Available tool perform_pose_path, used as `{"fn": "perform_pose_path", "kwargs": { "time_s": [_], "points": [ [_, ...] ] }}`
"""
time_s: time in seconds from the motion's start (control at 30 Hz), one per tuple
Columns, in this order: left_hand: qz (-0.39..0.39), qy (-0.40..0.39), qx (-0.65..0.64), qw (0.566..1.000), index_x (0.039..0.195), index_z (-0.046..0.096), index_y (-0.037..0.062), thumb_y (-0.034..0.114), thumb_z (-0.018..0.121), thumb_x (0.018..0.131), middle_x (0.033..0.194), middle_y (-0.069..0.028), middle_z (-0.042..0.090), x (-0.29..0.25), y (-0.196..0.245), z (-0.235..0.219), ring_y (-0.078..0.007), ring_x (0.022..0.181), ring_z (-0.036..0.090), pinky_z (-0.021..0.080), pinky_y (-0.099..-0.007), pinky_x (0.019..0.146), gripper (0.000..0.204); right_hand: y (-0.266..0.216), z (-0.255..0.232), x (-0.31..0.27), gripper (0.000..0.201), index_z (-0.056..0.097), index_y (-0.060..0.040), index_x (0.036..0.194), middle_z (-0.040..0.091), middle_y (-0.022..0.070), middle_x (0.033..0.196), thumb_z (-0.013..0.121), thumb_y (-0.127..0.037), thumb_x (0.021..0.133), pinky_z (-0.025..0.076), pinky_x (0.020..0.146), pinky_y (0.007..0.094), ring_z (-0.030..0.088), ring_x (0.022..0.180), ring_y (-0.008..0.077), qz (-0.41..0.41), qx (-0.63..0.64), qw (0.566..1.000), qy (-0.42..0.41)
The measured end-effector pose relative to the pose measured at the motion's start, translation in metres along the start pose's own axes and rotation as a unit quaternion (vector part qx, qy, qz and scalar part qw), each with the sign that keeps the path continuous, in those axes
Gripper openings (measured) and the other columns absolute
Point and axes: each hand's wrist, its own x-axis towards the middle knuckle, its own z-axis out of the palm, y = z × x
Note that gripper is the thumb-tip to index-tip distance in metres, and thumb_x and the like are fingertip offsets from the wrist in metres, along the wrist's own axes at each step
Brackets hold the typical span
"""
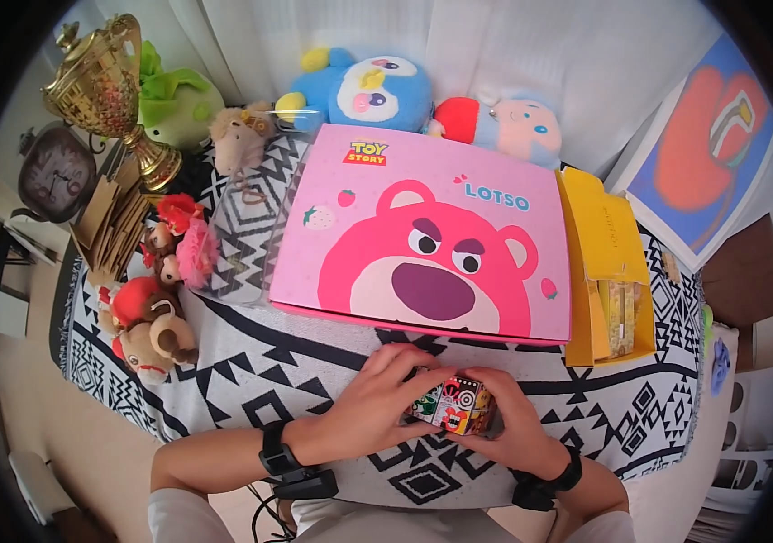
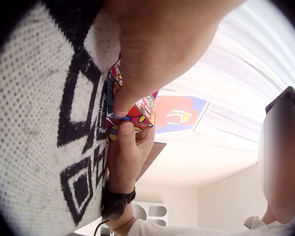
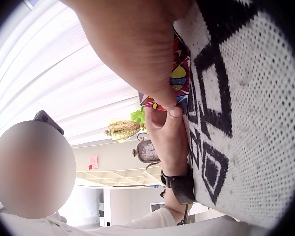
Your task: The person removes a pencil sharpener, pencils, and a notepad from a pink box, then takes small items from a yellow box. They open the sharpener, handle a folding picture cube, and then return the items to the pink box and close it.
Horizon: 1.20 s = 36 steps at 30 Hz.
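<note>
Between my two hands is a small cube-shaped block (image 1: 453, 407) covered in colourful cartoon prints, with red, yellow, green, black and white panels. My left hand (image 1: 376, 396) grips its left side, fingers bent over the top and thumb at the near edge. From the other side my right hand (image 1: 520, 423) holds it, thumb low at the front. In the left wrist view both thumbs meet near a corner of the printed block (image 2: 143, 112). The right wrist view shows it low over the patterned cloth (image 3: 255, 98), largely covered by the right hand.
Beyond the hands lies a large pink Lotso box (image 1: 359, 208), with an open yellow box (image 1: 604, 226) at its right. Plush toys, including a blue one (image 1: 386, 95), line the back. A gold trophy (image 1: 106, 100) and small dolls (image 1: 189, 253) stand at left.
</note>
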Motion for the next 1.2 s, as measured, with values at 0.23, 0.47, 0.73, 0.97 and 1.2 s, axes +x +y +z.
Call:
{"fn": "perform_pose_path", "kwargs": {
  "time_s": [0.23,0.47,0.73,0.97,1.2],
  "points": [
    [0.002,0.003,0.0,1.0,0.125,0.056,0.0097,0.015,0.085,0.061,0.118,-0.0094,0.051,0.0032,0.0026,-0.0007,-0.031,0.112,0.045,0.04,-0.041,0.095,0.07,-0.0002,-0.0033,-0.0015,0.077,0.043,-0.0032,0.132,0.051,0.0162,0.125,0.084,-0.017,0.068,0.043,0.097,0.0383,0.051,0.116,0.0331,-0.009,0.001,1.0,0.0],
    [-0.013,0.008,0.003,1.0,0.121,0.053,0.0033,0.017,0.084,0.064,0.118,-0.0123,0.05,0.0026,0.0016,0.0017,-0.0328,0.115,0.044,0.039,-0.0415,0.098,0.066,-0.0013,-0.0039,-0.0007,0.079,0.044,-0.0018,0.131,0.051,0.0163,0.125,0.086,-0.014,0.066,0.045,0.096,0.036,0.053,0.115,0.0304,-0.01,-0.03,1.0,-0.004],
    [-0.002,0.009,0.004,1.0,0.122,0.052,0.0026,0.018,0.085,0.063,0.118,-0.013,0.05,0.0021,0.0006,0.0018,-0.0331,0.115,0.044,0.039,-0.0418,0.098,0.069,-0.0005,-0.0036,-0.0008,0.078,0.044,-0.0013,0.131,0.051,0.0163,0.125,0.086,-0.014,0.066,0.044,0.096,0.0363,0.053,0.115,0.0307,-0.013,-0.031,0.999,-0.004],
    [-0.004,0.01,0.01,1.0,0.122,0.052,0.0027,0.018,0.084,0.063,0.118,-0.013,0.05,0.0021,0.001,0.002,-0.0329,0.115,0.044,0.039,-0.0418,0.098,0.069,-0.0016,-0.0037,-0.0003,0.078,0.045,-0.0013,0.131,0.051,0.0162,0.126,0.086,-0.014,0.066,0.044,0.097,0.0368,0.052,0.116,0.0307,-0.011,-0.032,0.999,-0.006],
    [-0.001,0.01,0.009,1.0,0.121,0.053,0.0027,0.018,0.084,0.063,0.118,-0.0131,0.05,0.0021,0.0006,0.0021,-0.033,0.115,0.044,0.039,-0.0417,0.098,0.068,-0.0008,-0.0034,-0.0001,0.077,0.045,-0.0013,0.13,0.051,0.0162,0.125,0.086,-0.013,0.066,0.044,0.097,0.0367,0.053,0.116,0.0307,-0.012,-0.031,0.999,-0.005]
  ]
}}
